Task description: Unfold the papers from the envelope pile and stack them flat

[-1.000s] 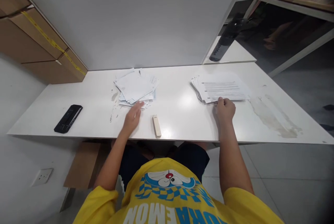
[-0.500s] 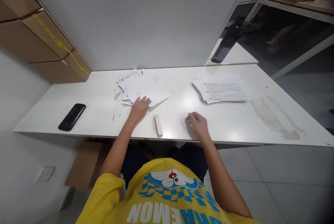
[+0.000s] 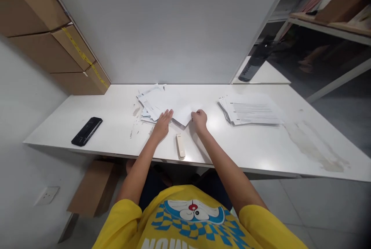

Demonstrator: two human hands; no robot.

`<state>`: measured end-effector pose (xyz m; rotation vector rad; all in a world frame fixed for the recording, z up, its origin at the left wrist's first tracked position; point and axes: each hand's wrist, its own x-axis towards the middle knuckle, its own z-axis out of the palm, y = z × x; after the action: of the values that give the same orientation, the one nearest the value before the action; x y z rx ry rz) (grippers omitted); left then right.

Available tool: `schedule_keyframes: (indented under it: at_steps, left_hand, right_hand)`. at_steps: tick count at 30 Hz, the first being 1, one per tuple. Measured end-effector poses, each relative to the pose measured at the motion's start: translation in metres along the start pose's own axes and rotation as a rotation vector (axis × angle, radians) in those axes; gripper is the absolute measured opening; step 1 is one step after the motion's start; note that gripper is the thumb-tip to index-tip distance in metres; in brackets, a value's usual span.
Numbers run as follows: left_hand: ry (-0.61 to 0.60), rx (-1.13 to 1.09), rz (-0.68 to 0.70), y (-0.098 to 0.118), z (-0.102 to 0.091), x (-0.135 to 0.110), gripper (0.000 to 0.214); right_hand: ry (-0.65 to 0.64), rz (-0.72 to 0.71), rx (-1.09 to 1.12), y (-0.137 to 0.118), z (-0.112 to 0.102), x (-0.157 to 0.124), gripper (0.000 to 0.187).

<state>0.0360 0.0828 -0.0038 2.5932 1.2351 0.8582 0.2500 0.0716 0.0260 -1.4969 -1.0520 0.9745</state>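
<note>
A loose heap of white envelopes (image 3: 153, 100) lies at the middle of the white table (image 3: 261, 144). One white envelope (image 3: 181, 110) is drawn out toward me from the heap. My left hand (image 3: 163, 122) lies flat on its left part, fingers stretched out. My right hand (image 3: 199, 119) has its fingers curled on the envelope's right corner. A small cream-coloured stick-shaped object (image 3: 180, 145) lies between my forearms near the table's front edge.
A stack of printed sheets (image 3: 251, 109) sits to the right. A black flat device (image 3: 87, 130) lies at the left. Cardboard boxes (image 3: 55, 44) stand at the far left, a white partition (image 3: 174, 28) behind the table, and a stained patch (image 3: 315, 144) at the right.
My right hand left the stack of printed sheets and moved left to the envelope. My left hand slid the envelope out of the heap toward me. The camera tilted up slightly.
</note>
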Motion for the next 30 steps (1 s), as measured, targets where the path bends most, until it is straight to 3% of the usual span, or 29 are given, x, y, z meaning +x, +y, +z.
schedule_keyframes:
  at_steps: [3,5,11,13,16,19,24,27,30]
  left_hand:
    - [0.133,0.105,-0.198,0.003,-0.001,0.004,0.071]
    - [0.19,0.152,-0.26,0.007,-0.001,0.004,0.065]
    - [0.24,0.114,-0.159,0.02,-0.009,-0.003,0.043]
    - [0.185,0.012,-0.143,0.027,-0.013,0.0,0.042]
    - [0.026,-0.257,-0.165,0.049,-0.013,0.01,0.068]
    - [-0.042,-0.58,-0.301,0.083,-0.003,0.018,0.08]
    - [0.011,-0.825,-0.532,0.13,0.002,0.026,0.046]
    - [0.024,-0.849,-0.536,0.15,-0.019,0.027,0.023]
    - [0.089,-0.867,-0.506,0.165,-0.053,0.016,0.012]
  right_hand:
    - [0.122,-0.049,-0.025,0.009,-0.027,-0.01,0.012]
    - [0.173,-0.065,-0.045,0.019,-0.049,-0.021,0.014]
    - [0.32,-0.237,-0.096,0.045,-0.113,-0.058,0.02]
    - [0.333,-0.294,-0.025,0.047,-0.126,-0.067,0.021]
    - [0.375,-0.305,0.137,0.045,-0.134,-0.077,0.023]
    - [0.46,-0.322,0.224,0.048,-0.134,-0.083,0.026]
    - [0.383,-0.276,0.154,0.063,-0.14,-0.086,0.034]
    - [0.336,-0.236,0.109,0.059,-0.153,-0.09,0.027]
    - [0.277,-0.221,0.074,0.037,-0.167,-0.104,0.025]
